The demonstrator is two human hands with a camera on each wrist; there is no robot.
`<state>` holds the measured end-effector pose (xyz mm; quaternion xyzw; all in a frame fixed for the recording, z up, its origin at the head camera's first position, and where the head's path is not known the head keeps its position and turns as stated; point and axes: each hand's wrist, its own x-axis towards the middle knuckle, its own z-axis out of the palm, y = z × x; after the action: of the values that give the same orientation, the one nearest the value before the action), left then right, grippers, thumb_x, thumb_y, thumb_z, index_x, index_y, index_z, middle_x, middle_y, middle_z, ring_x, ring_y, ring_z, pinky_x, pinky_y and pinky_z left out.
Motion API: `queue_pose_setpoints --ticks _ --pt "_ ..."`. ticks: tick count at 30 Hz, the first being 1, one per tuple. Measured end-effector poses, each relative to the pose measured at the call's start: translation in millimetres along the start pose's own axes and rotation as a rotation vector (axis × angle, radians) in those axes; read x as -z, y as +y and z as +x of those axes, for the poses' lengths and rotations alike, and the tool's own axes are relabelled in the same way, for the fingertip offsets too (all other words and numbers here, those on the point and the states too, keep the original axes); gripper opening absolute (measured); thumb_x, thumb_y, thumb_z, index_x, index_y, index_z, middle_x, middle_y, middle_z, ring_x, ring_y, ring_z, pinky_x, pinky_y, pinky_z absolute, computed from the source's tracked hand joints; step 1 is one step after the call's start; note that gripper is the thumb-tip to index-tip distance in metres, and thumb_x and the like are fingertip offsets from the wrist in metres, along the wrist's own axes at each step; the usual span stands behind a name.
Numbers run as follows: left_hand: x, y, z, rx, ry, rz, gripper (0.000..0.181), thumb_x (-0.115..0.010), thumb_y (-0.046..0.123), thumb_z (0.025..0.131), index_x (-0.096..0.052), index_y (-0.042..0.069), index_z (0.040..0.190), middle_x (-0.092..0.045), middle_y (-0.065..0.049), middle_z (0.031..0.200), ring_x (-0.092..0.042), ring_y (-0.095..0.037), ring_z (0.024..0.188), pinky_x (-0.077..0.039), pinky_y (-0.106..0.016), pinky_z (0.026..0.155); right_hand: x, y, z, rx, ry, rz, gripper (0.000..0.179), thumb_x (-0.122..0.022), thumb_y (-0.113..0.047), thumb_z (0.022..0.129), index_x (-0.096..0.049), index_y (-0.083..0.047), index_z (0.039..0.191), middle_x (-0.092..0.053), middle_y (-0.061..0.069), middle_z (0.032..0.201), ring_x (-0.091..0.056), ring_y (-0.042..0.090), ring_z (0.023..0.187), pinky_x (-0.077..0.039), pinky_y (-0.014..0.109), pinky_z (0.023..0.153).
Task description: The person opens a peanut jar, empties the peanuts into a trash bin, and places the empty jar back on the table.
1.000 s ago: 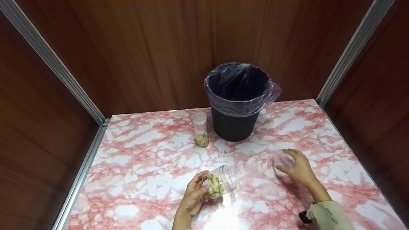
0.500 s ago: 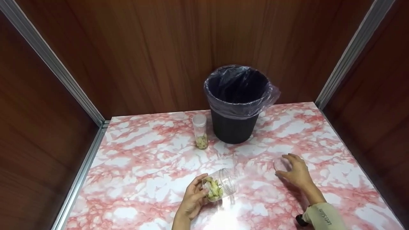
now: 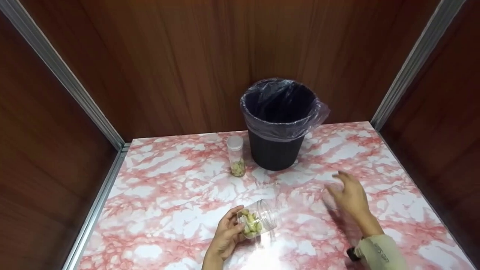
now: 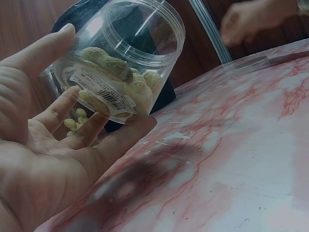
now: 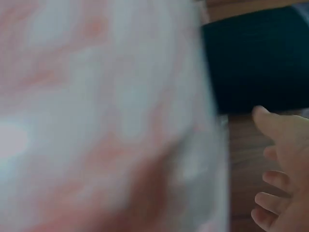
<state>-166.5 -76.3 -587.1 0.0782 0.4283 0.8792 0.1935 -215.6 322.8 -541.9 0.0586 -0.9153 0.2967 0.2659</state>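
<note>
My left hand (image 3: 227, 232) grips a clear plastic jar (image 3: 262, 217) by its base, tilted on its side with its threaded mouth to the right. Inside lie unshelled peanuts (image 4: 137, 89); a barcode label (image 4: 104, 92) sticks to its bottom. No lid covers the mouth. On the right, my right hand (image 3: 352, 195) hovers over the table with fingers spread and nothing held. Below it, a clear round lid (image 4: 248, 65) lies on the table. The right wrist view is blurred, but the hand's (image 5: 289, 169) fingers appear apart.
Behind the jar stands a tall clear capped container (image 3: 235, 155) with peanuts at its bottom. Beside it is a black bin (image 3: 275, 150) lined with a purple plastic bag (image 3: 281, 129). Wood panels (image 3: 180, 67) enclose the marbled red-and-white table (image 3: 150, 210) at the back and sides.
My right hand was around the lid half a second ago; now it has let go and risen slightly from it. The left hand keeps hold of the jar, almost unmoved.
</note>
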Motion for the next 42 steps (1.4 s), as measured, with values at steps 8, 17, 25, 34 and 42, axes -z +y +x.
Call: queue_pose_setpoints --ticks 8,17,25,34,42 --pt "2.1 3.0 -1.8 -0.018 0.002 0.014 0.063 -0.063 -0.002 0.090 -0.030 -0.006 0.143 -0.046 -0.016 0.130 -0.061 -0.023 0.097 -0.059 -0.034 0.072 18 -61 82.4 0.260 0.384 0.078 0.022 -0.081 -0.005 0.077 -0.072 -0.002 0.096 -0.070 0.010 0.096 -0.063 0.027 0.075 -0.048 0.029 0.065" --pt "1.8 3.2 -2.6 0.002 0.022 -0.009 0.067 -0.064 -0.003 0.089 -0.027 -0.007 0.145 -0.045 -0.017 0.131 -0.061 -0.028 0.102 -0.059 -0.039 0.076 12 -100 136.7 0.347 0.388 -0.011 0.035 -0.082 -0.010 0.079 -0.073 -0.009 0.112 -0.066 0.012 0.117 -0.066 0.031 0.095 -0.054 0.045 0.071" --pt "0.6 15.4 -4.2 -0.040 0.027 0.020 0.058 -0.065 0.002 0.089 -0.039 0.000 0.141 -0.037 -0.020 0.138 -0.058 -0.012 0.086 -0.054 -0.019 0.057 -10 -108 149.7 0.369 0.369 -0.036 0.023 -0.076 -0.008 0.084 -0.074 -0.008 0.107 -0.068 0.012 0.112 -0.065 0.032 0.098 -0.053 0.048 0.078" --pt "-25.8 63.8 7.1 -0.131 0.062 0.042 0.060 -0.062 0.000 0.089 -0.033 -0.006 0.142 -0.042 -0.016 0.133 -0.059 -0.020 0.095 -0.059 -0.031 0.070 -23 -103 144.5 0.414 0.468 -0.005 0.022 -0.077 -0.002 0.082 -0.074 -0.005 0.103 -0.069 0.015 0.108 -0.064 0.036 0.097 -0.052 0.049 0.082" --pt "-64.0 145.4 50.9 -0.249 0.018 0.164 0.061 -0.067 -0.002 0.084 -0.040 -0.002 0.138 -0.044 -0.017 0.129 -0.056 -0.024 0.099 -0.057 -0.045 0.079 -28 -106 149.2 0.420 0.518 -0.038 0.023 -0.072 -0.003 0.086 -0.073 -0.004 0.108 -0.068 0.014 0.115 -0.065 0.037 0.096 -0.053 0.050 0.080"
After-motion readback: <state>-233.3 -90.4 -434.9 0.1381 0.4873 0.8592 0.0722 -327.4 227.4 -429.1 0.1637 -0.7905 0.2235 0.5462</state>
